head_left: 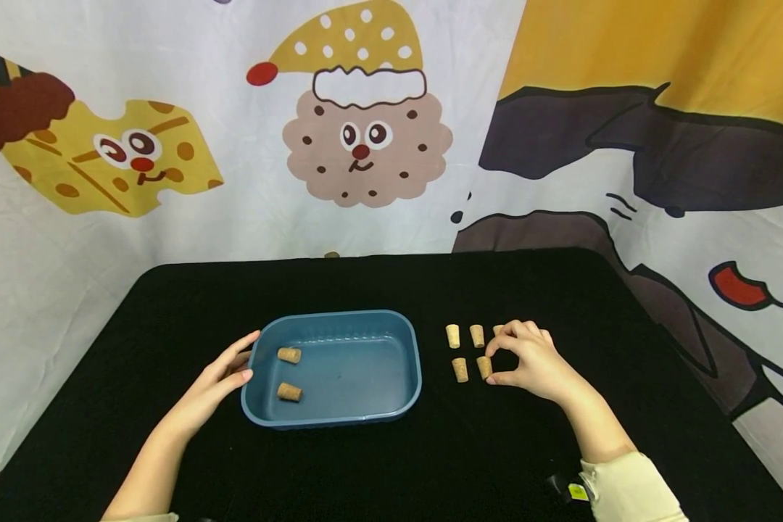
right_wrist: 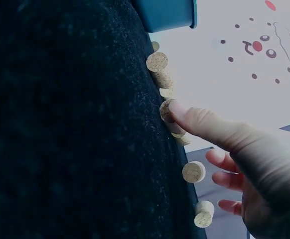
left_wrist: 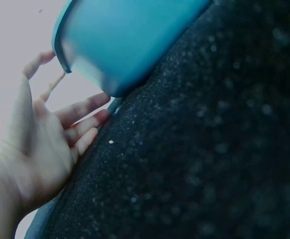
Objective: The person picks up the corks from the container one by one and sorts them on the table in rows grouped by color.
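A blue rectangular tub [head_left: 339, 420] sits on the black cloth, with two cork stoppers lying on their sides in it, an upper cork [head_left: 289, 355] and a lower cork [head_left: 290, 392]. My left hand [head_left: 217, 377] touches the tub's left end, its fingers spread and fairly straight; the left wrist view shows the palm beside the tub wall [left_wrist: 120, 45]. To the right of the tub, my right hand [head_left: 528, 360] pinches a cork stopper [head_left: 483, 367] between thumb and index finger. In the right wrist view the thumb [right_wrist: 200, 121] presses on that cork's end.
Several more corks lie in two short rows around the right hand, among them a front-left cork [head_left: 460, 370], a back-left cork [head_left: 453, 336] and a back-middle cork [head_left: 477, 336]. Behind the black-covered table [head_left: 339, 283] hangs a cartoon-printed curtain [head_left: 235, 217].
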Tool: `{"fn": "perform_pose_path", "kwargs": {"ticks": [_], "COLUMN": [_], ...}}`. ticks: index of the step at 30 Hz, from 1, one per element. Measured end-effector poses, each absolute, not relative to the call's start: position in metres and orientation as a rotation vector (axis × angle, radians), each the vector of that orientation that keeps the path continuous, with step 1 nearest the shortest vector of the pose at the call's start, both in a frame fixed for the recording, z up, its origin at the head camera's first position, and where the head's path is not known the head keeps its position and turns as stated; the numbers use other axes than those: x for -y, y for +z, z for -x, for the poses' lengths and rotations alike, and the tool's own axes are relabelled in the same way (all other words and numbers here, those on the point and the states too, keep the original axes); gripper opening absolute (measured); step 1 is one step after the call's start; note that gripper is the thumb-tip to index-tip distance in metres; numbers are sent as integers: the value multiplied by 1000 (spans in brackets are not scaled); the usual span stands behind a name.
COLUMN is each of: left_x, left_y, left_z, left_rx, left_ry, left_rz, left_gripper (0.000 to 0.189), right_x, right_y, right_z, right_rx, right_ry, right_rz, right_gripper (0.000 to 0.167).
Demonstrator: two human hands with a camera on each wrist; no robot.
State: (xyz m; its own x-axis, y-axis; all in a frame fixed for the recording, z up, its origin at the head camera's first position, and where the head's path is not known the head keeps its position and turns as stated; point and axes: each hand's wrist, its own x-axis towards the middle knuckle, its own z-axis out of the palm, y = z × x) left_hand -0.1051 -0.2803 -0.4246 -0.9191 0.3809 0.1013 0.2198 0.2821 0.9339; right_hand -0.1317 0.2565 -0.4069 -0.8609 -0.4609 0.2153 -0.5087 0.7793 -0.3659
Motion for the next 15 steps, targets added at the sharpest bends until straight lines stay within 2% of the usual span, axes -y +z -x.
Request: {"fn": "perform_pose_path", "kwargs": {"ticks": [15], "left_x": [279], "left_y": [-425], "left_z": [104], "left_rx": [-2403], "left_ry": [1707], "left_rz": [-543], "left_gripper": [59], "right_x": [-254], "right_y": [-396], "right_z": [130], "right_rx": [2887], "right_ry": [587], "right_rz": [-746], "right_gripper": [41]}}
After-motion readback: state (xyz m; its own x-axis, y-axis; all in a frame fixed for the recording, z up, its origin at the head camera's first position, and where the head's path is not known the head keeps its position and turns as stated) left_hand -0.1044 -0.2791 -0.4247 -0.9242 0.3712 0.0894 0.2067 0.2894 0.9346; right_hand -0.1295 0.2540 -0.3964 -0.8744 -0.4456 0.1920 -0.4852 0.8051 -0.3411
